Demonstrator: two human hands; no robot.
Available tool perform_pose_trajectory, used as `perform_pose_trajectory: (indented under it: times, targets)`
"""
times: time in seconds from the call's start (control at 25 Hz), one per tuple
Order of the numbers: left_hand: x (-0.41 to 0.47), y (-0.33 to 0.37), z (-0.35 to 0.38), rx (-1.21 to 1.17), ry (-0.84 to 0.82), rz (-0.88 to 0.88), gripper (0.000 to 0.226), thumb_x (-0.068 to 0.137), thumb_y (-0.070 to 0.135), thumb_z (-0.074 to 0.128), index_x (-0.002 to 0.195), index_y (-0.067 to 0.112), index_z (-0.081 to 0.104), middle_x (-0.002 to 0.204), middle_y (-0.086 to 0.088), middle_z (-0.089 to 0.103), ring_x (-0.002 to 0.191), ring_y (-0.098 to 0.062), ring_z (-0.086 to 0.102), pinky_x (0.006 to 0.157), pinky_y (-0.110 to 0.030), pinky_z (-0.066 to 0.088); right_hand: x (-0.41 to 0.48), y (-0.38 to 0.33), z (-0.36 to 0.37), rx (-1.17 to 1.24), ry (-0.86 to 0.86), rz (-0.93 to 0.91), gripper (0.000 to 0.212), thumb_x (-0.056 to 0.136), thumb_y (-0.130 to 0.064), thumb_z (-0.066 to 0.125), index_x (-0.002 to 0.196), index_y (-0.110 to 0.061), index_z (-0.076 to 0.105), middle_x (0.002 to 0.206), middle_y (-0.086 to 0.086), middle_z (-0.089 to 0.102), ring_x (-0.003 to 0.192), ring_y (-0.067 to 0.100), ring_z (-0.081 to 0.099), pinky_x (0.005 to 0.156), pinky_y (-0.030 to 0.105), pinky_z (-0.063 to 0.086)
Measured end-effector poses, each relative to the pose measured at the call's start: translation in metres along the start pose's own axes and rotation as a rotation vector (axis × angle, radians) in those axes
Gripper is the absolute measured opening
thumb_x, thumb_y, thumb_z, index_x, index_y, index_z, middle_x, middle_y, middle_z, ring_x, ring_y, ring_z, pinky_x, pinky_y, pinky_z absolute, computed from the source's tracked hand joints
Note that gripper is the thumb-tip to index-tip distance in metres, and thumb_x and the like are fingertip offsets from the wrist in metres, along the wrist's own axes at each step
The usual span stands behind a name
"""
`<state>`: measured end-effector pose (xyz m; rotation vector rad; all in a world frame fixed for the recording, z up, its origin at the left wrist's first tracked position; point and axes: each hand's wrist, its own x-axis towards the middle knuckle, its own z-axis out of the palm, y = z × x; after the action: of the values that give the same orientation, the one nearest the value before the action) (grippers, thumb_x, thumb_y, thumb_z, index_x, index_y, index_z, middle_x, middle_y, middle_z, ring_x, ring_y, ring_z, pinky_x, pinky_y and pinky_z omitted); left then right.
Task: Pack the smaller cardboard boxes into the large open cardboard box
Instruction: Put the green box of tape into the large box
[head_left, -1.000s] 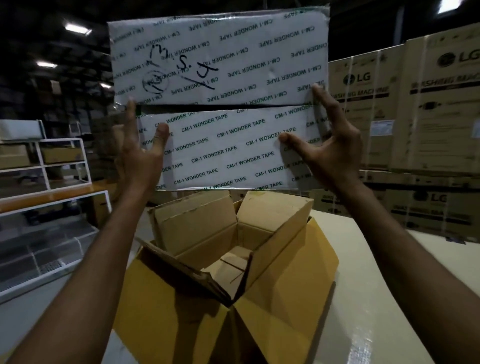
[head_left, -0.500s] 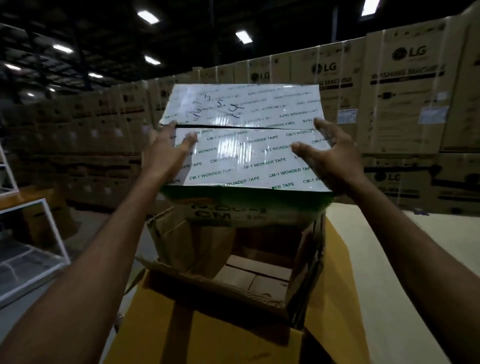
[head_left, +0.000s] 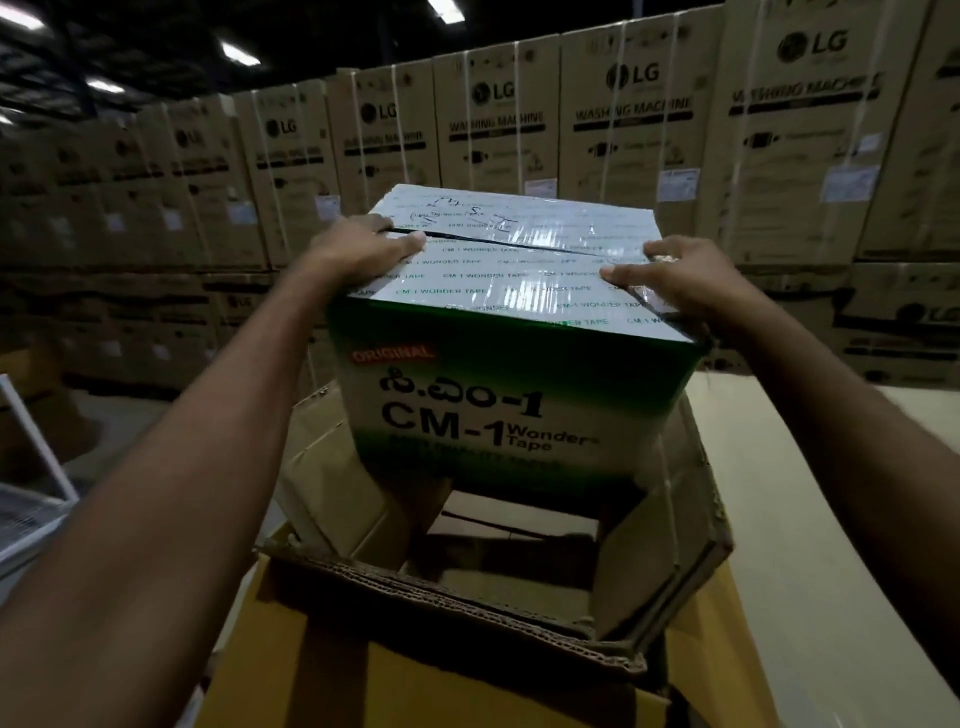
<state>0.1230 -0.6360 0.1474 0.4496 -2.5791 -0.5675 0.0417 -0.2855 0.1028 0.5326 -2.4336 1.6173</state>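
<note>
Right now the smaller cardboard box hangs directly under both hands, its lower part already sunk between the raised flaps of the large open cardboard box, toward the far side of the opening. Its bottom edge is hidden behind the flaps, so I cannot tell whether it touches the floor of the carton. Its long axis runs side to side, from one hand to the other, so neither hand is nearer: the left hand sits at the left end of the top face and the right hand at the right end. On both, the fingers lie spread and nearly straight on the glossy top, pressing inward, not wrapped round anything. Free space shows in the carton on the near side, so the move ahead is probably straight down.

The smaller box is white and green, printed "CM-1 Wonder Tape", with shiny printed tape and pen marks on top. The carton stands on a pale tabletop.
</note>
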Motion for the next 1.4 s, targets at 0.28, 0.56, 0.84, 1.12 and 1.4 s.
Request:
perform_pose_trajectory:
  times: [0.28,0.56,0.84,1.12,1.4]
  targets:
    - [0.035,0.02,0.013,0.114,-0.227,0.018,0.082,0.093,0.076,0.046,0.159,0.029,0.032,0.164,-0.016,0.028,0.143,-0.041,0.038,0.114,-0.051,0.034,0.002,0.012,0.004,-0.109,-0.027,0.17,0.064,0.085,-0.048,0.078,0.13,-0.005,0.061,0.13,0.008,0.063,0.109,0.026,0.061,0.104,0.044,0.049]
    - [0.063,0.009,-0.011,0.009,-0.278,0.244,0.066,0.093,0.066,0.057,0.133,0.014,0.056,0.136,-0.012,0.051,0.104,-0.023,0.054,0.095,-0.043,0.048,-0.013,0.006,0.009,0.052,-0.188,0.218,0.124,0.064,-0.046,0.092,0.16,-0.007,0.024,0.161,-0.004,0.033,0.138,0.019,0.04,0.112,0.032,0.034]
    - [0.079,-0.014,0.031,-0.275,-0.309,0.334,0.031,0.1,0.038,0.064,0.123,0.016,0.062,0.135,-0.007,0.057,0.105,-0.017,0.054,0.078,-0.031,0.044,-0.024,0.004,0.037,-0.023,0.046,0.355,0.071,0.082,-0.035,0.082,0.141,-0.005,0.056,0.145,0.009,0.054,0.109,0.02,0.051,0.084,0.03,0.044]
    - [0.083,-0.009,0.014,-0.38,-0.194,0.363,0.032,0.093,0.029,0.075,0.122,0.016,0.074,0.114,0.002,0.068,0.104,-0.011,0.06,0.09,-0.02,0.041,-0.038,-0.037,0.035,-0.171,0.219,0.306,0.055,0.073,-0.051,0.086,0.112,-0.015,0.071,0.106,0.006,0.059,0.081,0.016,0.056,0.073,0.033,0.044]
    - [0.1,-0.027,0.037,-0.452,-0.307,0.306,0.031,0.097,0.029,0.071,0.123,0.013,0.073,0.118,-0.002,0.07,0.093,-0.01,0.062,0.082,-0.017,0.046,-0.022,-0.031,0.049,-0.367,0.166,0.446,0.082,0.075,-0.066,0.077,0.133,-0.01,0.062,0.123,0.012,0.059,0.085,0.024,0.058,0.078,0.038,0.044]
